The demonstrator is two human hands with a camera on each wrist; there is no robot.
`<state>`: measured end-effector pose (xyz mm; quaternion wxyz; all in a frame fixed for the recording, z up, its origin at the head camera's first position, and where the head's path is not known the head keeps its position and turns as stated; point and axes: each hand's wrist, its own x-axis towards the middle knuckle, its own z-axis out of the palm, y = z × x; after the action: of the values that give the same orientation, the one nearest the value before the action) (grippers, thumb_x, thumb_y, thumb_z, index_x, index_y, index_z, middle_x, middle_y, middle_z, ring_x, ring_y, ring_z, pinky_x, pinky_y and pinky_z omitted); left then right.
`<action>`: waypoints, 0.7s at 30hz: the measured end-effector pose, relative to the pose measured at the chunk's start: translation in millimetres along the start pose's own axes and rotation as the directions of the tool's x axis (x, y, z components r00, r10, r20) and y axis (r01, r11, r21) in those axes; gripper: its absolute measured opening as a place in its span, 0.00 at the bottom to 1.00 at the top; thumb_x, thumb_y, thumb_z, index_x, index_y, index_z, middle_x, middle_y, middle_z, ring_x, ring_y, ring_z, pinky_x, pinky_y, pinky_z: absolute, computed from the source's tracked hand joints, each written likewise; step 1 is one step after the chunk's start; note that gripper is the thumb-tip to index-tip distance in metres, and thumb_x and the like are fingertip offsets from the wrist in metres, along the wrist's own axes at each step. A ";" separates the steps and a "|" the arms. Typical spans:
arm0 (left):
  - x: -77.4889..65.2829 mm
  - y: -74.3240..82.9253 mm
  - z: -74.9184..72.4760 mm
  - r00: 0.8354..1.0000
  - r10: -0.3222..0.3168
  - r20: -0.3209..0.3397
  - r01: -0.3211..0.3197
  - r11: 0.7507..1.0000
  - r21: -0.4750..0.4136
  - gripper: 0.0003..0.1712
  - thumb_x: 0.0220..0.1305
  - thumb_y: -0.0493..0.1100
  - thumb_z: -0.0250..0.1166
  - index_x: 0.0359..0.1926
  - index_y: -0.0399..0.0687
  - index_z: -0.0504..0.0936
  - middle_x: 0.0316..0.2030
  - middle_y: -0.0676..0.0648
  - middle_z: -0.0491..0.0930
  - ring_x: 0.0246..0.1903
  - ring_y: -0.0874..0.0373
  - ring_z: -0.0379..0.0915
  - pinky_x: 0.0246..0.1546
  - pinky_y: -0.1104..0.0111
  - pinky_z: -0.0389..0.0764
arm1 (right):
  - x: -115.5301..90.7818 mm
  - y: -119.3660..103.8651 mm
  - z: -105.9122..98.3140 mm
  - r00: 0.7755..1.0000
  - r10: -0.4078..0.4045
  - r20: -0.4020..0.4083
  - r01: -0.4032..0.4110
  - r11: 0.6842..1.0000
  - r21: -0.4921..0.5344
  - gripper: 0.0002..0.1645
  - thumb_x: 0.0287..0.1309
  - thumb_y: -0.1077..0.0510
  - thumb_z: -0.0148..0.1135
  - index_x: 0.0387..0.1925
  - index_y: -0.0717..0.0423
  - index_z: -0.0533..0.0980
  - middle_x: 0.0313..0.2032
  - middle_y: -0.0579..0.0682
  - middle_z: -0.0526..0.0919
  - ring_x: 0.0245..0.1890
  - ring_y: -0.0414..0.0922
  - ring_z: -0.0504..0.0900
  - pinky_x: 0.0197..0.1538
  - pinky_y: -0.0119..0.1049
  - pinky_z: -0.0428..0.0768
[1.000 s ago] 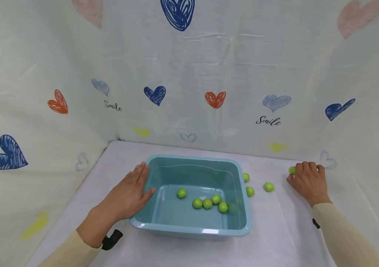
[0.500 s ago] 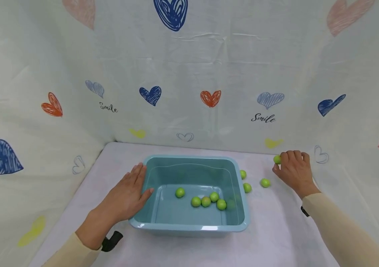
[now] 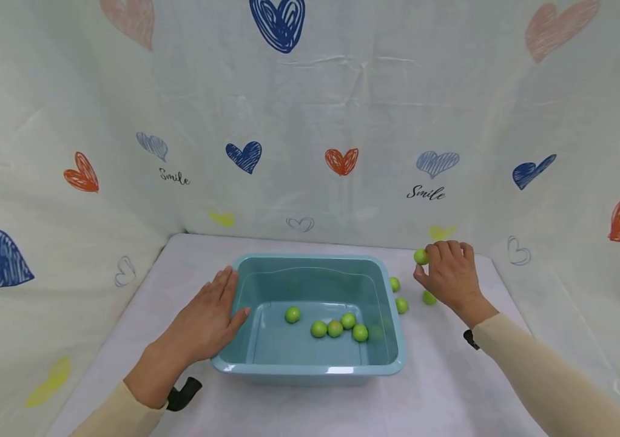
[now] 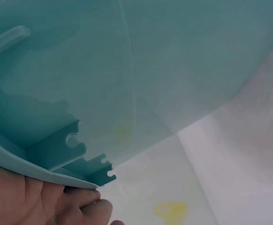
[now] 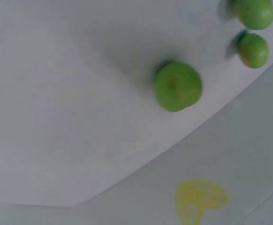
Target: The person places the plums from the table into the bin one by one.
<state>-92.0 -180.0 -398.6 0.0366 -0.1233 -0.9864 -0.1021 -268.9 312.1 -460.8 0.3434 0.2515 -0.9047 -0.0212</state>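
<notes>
A light-blue plastic basin [image 3: 310,369] stands on the table, with several small round green fruits [image 3: 292,314] on its floor. My left hand [image 3: 201,321] lies along the basin's left rim, fingers straight and thumb over the edge; in the left wrist view its fingers [image 4: 80,206] press against the rim's underside. My right hand [image 3: 449,273] pinches one small green fruit [image 3: 421,257] between thumb and fingertips, raised at the back right of the table. Below it another green fruit [image 3: 429,297] rests on the cloth, seen also in the right wrist view.
Two more green fruits [image 3: 401,305] sit against the basin's right side, partly hidden by its rim. A white cloth [image 3: 441,364] covers the table. Behind and at both sides hangs a pale curtain [image 3: 288,103] printed with hearts.
My right hand has carried the pinched fruit from the table's far right leftward toward the basin, lifting it. The left hand stays on the rim. The head view has shifted slightly.
</notes>
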 end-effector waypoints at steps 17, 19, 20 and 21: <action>-1.0 1.7 -2.4 1.000 -0.010 0.010 0.010 1.000 -0.003 0.45 0.79 0.54 0.59 0.78 0.23 0.56 0.79 0.26 0.55 0.79 0.30 0.52 0.75 0.38 0.63 | 51.6 -74.2 -56.7 0.979 -0.110 -0.170 0.127 0.988 0.090 0.22 0.55 0.50 0.68 0.42 0.63 0.76 0.39 0.61 0.82 0.43 0.61 0.77 0.51 0.60 0.72; -0.7 1.9 -2.6 1.000 -0.010 0.008 0.010 1.000 -0.003 0.45 0.79 0.54 0.59 0.78 0.23 0.56 0.79 0.25 0.55 0.79 0.30 0.53 0.75 0.38 0.63 | 56.9 -82.0 -62.9 0.973 -0.117 -0.197 0.140 0.985 0.105 0.22 0.54 0.50 0.69 0.42 0.63 0.76 0.39 0.60 0.81 0.43 0.60 0.77 0.50 0.59 0.71; -0.7 2.1 -2.9 1.000 -0.011 0.007 0.011 1.000 -0.005 0.45 0.79 0.54 0.59 0.78 0.23 0.56 0.79 0.25 0.55 0.79 0.30 0.53 0.75 0.38 0.63 | 59.6 -86.8 -65.7 0.970 -0.121 -0.211 0.148 0.982 0.115 0.23 0.53 0.50 0.69 0.42 0.63 0.76 0.39 0.60 0.81 0.42 0.60 0.77 0.50 0.59 0.71; -0.8 2.5 -3.3 1.000 -0.013 0.006 0.013 1.000 -0.006 0.45 0.79 0.54 0.59 0.78 0.23 0.56 0.79 0.26 0.55 0.79 0.30 0.53 0.75 0.38 0.63 | 62.1 -92.2 -69.0 0.967 -0.126 -0.221 0.157 0.980 0.125 0.23 0.52 0.50 0.70 0.42 0.62 0.76 0.39 0.59 0.81 0.42 0.60 0.77 0.49 0.58 0.71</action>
<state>-90.5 -178.5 -395.0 0.0328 -0.1172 -0.9870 -0.1052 -224.3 211.7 -389.7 0.4166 0.3402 -0.8418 0.0456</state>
